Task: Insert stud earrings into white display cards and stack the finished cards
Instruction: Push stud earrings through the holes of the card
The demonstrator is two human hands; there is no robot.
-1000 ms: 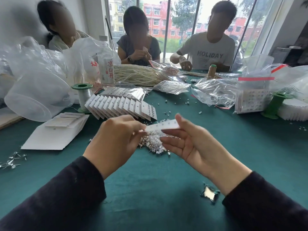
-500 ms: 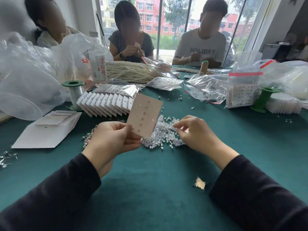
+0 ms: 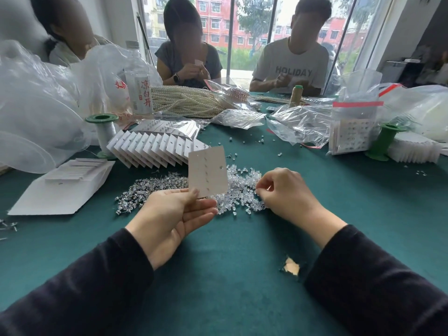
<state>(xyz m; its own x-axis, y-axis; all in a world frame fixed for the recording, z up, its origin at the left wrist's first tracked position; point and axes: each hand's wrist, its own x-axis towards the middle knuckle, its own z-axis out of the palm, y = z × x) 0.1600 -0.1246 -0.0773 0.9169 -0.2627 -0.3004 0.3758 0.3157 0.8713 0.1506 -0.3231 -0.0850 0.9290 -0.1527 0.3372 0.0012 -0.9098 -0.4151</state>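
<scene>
Our left hand (image 3: 169, 214) pinches the matte rectangular card (image 3: 207, 171), now more upright; our right hand (image 3: 286, 190) pinches among glittery studs (image 3: 240, 190).

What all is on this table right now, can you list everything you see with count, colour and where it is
display card: one, white, held upright over the pile
stud earrings: loose pile, clear and silver, table centre
finished cards: fanned row, white, behind the pile
flat card stack: one, white, on a white sheet at left
spools: two, green, left and right
bottle: one, clear with red print, back left
pearl strands: bundle, cream, back centre
plastic bags: several, clear, back and sides
table: one, green cloth with a small tear
other people: three, seated opposite
left hand: pinching the card's bottom edge
right hand: fingers pinched at the pile; whether they hold a stud is unclear
</scene>
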